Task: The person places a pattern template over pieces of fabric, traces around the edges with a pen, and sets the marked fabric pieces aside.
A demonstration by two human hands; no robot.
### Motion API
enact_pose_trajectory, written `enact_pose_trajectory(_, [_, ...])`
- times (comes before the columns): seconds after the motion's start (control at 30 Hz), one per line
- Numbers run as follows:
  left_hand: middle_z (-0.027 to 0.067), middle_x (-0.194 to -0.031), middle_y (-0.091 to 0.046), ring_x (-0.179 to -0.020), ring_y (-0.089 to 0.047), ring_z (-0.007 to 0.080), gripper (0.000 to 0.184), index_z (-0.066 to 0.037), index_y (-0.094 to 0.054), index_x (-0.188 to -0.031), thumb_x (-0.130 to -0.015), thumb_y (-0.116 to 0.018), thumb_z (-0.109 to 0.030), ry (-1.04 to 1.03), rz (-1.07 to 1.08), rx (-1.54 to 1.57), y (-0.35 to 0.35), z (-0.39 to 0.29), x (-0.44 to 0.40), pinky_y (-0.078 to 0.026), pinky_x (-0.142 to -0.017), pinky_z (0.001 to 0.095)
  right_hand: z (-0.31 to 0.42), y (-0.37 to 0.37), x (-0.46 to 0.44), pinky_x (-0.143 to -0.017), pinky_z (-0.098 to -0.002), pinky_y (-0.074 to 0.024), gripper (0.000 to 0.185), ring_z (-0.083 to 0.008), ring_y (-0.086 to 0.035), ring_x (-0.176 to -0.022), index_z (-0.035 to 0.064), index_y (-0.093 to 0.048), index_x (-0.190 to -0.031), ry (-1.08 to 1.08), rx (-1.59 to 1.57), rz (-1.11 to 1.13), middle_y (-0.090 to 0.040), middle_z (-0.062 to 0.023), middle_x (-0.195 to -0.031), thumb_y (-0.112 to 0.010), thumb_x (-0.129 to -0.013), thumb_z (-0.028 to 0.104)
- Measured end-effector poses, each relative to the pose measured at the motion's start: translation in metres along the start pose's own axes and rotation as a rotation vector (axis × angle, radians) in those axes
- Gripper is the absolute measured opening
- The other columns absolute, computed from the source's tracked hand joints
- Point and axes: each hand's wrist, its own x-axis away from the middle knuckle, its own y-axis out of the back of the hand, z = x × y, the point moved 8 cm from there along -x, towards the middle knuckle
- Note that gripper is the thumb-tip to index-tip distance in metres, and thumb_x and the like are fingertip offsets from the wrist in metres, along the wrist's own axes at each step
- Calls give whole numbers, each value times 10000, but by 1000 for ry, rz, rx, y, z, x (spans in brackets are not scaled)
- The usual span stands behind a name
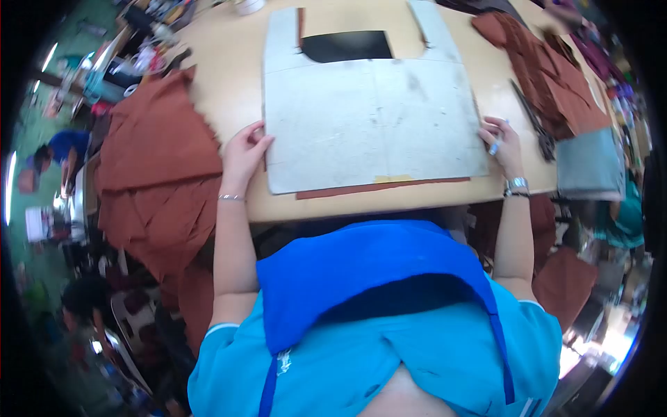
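A large grey-white pattern template (372, 125) with a U-shaped notch at its far side lies flat on the table before me. Reddish-brown material (382, 189) peeks out from under its near edge, and a black piece (347, 46) shows in the notch. My left hand (244, 153) grips the template's left edge, thumb and fingers closed together. At the opposite edge, my right hand (505, 144) has curled fingers around a slim white-and-blue pen (495, 146), its fingertips against the template's side.
Reddish-brown material (160, 139) hangs over the table's left side, and more brown pieces (549, 76) are heaped at the right. Dark scissors (533, 121) lie right of my hand, near a grey-blue sheet (589, 167). A person in blue (68, 149) sits far left.
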Motion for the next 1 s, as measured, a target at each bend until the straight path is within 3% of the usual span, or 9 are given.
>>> enact_pose_trajectory(0.23, [-43,-772,-549,-678,-502,34,475,17,-596,-1271,-842,-744,-125,50,8,70,-1,9,0,-453,-640,191,-11,0,-4,-679,-202,-488,425,-85,-621,-786,-15,-601,-1200,-51,-75,1,-689,-54,-925,-768,-823,86])
enact_pose_trajectory(0.4, [-21,-776,-551,-671,-513,62,494,-23,-610,-1269,-826,-748,-192,-11,12,20,-1,26,-7,-456,-624,226,-4,-2,0,-572,-178,-448,406,-49,-565,-688,-8,-575,-1225,-66,-151,5,-658,-36,-895,-721,-885,161])
enact_pose_trajectory(0.53, [57,-888,-610,-704,-580,192,461,-66,-638,-1225,-818,-730,-260,-66,-71,-370,0,-41,-10,-488,-670,318,33,0,3,-492,-149,-393,428,-17,-495,-592,12,-549,-1267,6,-218,-114,-638,-27,-862,-537,-1003,348])
enact_pose_trajectory(0.63, [85,-976,-626,-800,-620,230,427,-67,-642,-1201,-833,-716,-270,-318,-23,-404,-33,-88,-35,-502,-724,338,52,-16,-4,-519,-162,-410,481,-24,-501,-608,22,-576,-1266,42,-354,-84,-639,-24,-858,-461,-1023,421])
enact_pose_trajectory(0.67, [114,-1039,-631,-924,-632,265,400,-72,-645,-1188,-843,-699,-269,-355,28,-372,-50,-102,-44,-508,-822,360,56,-27,-10,-529,-168,-418,496,-28,-507,-620,24,-592,-1256,38,-420,-59,-639,-24,-857,-443,-1026,437])
enact_pose_trajectory(0.77, [121,-1110,-616,-1054,-602,290,410,-76,-643,-1198,-841,-695,-271,-546,84,-503,-100,-127,-75,-490,-912,369,78,-65,-26,-576,-185,-445,445,-43,-531,-683,34,-660,-1177,85,-391,-11,-647,-23,-868,-460,-1025,401])
enact_pose_trajectory(0.83, [115,-1178,-594,-1098,-568,304,435,-83,-636,-1216,-843,-701,-296,-568,146,-524,-129,-134,-95,-460,-972,382,102,-93,-32,-599,-200,-461,399,-54,-546,-738,41,-703,-1098,213,-288,24,-657,-17,-895,-486,-1015,365])
enact_pose_trajectory(0.87, [112,-1211,-583,-1119,-551,310,449,-86,-632,-1226,-843,-704,-309,-579,177,-535,-140,-135,-103,-446,-1001,389,109,-104,-35,-635,-203,-481,302,-53,-577,-761,35,-697,-1106,180,-287,53,-677,-26,-922,-579,-973,280])
enact_pose_trajectory(1.0, [103,-1189,-589,-1126,-542,295,464,-90,-645,-1213,-815,-728,-314,-511,264,-665,-158,-142,-119,-449,-994,384,128,-139,-53,-676,-204,-495,227,-56,-610,-769,16,-693,-1074,327,-209,60,-698,-29,-892,-663,-901,160])
